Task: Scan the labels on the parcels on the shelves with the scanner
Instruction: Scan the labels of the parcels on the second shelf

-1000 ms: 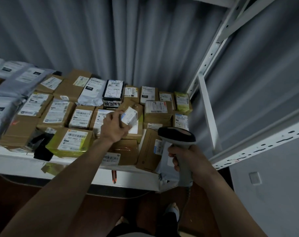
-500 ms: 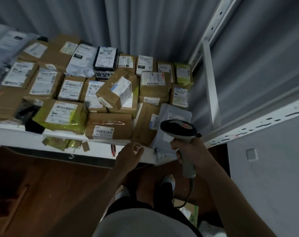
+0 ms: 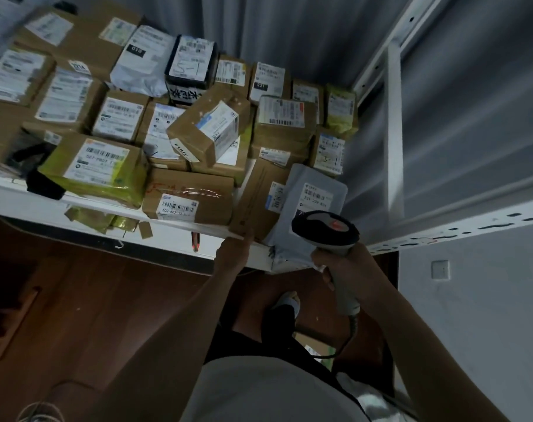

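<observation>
Several labelled parcels crowd a white shelf [image 3: 180, 233]. My right hand [image 3: 344, 263] grips the handle of a black and grey scanner [image 3: 326, 229], whose head hangs over a grey mailer bag [image 3: 317, 196] at the shelf's front right corner. My left hand [image 3: 233, 254] touches the lower corner of a flat brown parcel [image 3: 259, 199] that leans on edge beside the mailer; whether the fingers grip it is unclear. A small brown box [image 3: 207, 132] lies tilted on top of the pile.
A yellow-taped box [image 3: 97, 169] and a low brown box [image 3: 189, 199] sit along the shelf's front edge. White shelf uprights [image 3: 393, 126] and a perforated rail [image 3: 460, 229] stand to the right. Grey curtain hangs behind. Brown floor and my feet lie below.
My left hand let go of the small box, dropped below the shelf edge, then rose to the flat brown parcel's corner. The scanner stayed near the grey mailer. The view tilted down.
</observation>
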